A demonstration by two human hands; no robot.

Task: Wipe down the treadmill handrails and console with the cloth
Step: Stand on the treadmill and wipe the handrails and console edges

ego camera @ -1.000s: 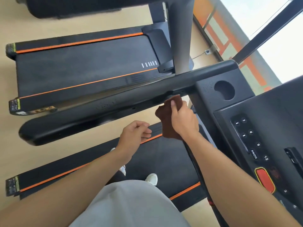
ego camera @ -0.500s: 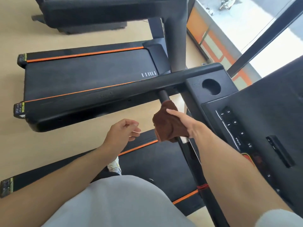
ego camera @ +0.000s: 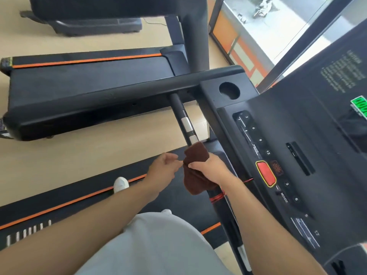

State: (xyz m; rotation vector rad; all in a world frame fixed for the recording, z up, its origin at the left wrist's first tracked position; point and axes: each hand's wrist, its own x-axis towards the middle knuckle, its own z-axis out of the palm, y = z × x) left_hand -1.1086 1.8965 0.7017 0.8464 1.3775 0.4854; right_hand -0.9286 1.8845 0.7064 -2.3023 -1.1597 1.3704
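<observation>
Below the console point(ego camera: 297, 135), my right hand point(ego camera: 212, 167) grips the cloth point(ego camera: 195, 171) around the bar point(ego camera: 182, 120); my left hand point(ego camera: 162, 167) hangs loosely curled beside it.

Pale wood floor point(ego camera: 79, 159) — bright, orange-trimmed window point(ego camera: 278, 26) beyond

- The brown cloth point(ego camera: 195, 169) and the right hand point(ego camera: 211, 168) hide the thin bar point(ego camera: 179, 113) beneath them
- The console point(ego camera: 297, 135) is cut off at the right edge; its printed text is too blurred to read
- The left hand point(ego camera: 161, 168) fingertips are blurred
</observation>
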